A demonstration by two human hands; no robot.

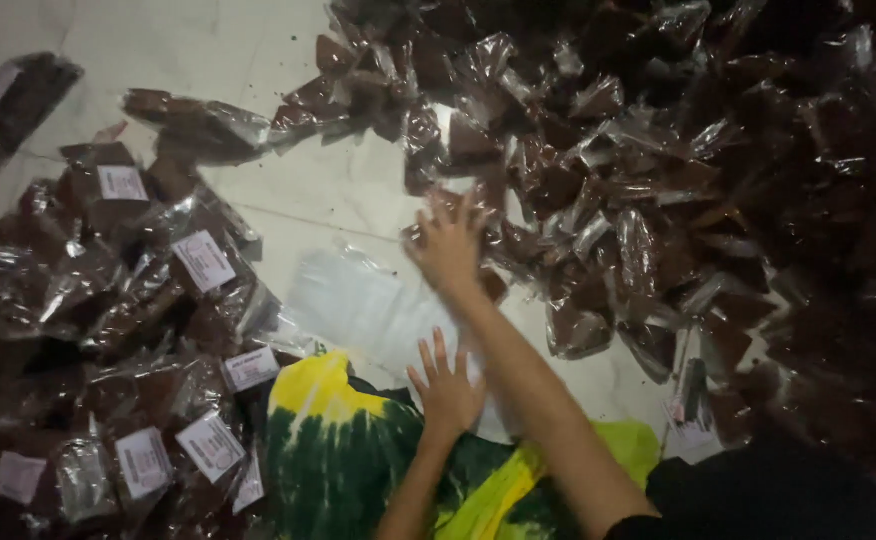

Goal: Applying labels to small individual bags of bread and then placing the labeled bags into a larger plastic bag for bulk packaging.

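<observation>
Right hand (448, 245) reaches out, fingers spread wide, touching the packets (598, 190) ahead. Left hand (446, 385) lies open, flat on a clear bag (353, 300), holding nothing.

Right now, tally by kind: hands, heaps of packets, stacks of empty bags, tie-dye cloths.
Hands: 2, left hand and right hand
Heaps of brown-filled clear packets: 2, labelled heap and unlabelled heap
Stacks of empty clear bags: 1
Green-and-yellow tie-dye cloths: 1
Total: 6
</observation>
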